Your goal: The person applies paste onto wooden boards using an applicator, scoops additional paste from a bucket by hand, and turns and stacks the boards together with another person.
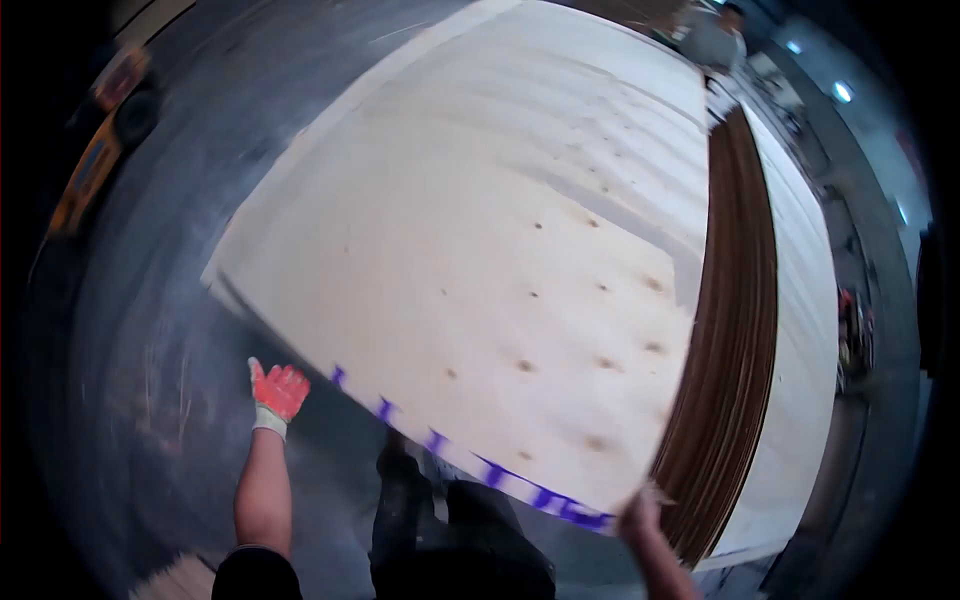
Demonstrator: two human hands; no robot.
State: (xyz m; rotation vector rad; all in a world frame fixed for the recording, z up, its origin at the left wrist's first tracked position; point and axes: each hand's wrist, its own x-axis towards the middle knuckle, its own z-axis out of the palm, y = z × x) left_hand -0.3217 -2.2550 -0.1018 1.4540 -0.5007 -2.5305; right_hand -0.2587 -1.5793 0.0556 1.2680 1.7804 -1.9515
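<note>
A large pale wood veneer sheet (480,290) with small brown knots spans the view. Purple marks run along its near edge. My right hand (643,512) is closed on its near right corner, beside a stack of dark brown sheets (735,300). My left hand (280,388), in a glove with a red palm and white cuff, is held out past the sheet's near left edge. Its fingers are spread, with nothing in them and a gap between hand and sheet.
Another pale sheet surface (800,300) lies right of the brown stack. A person (712,42) stands beyond the far right corner. A yellow wheeled machine (95,165) is at the far left on the grey floor (150,310). My legs (450,520) are close below the near edge.
</note>
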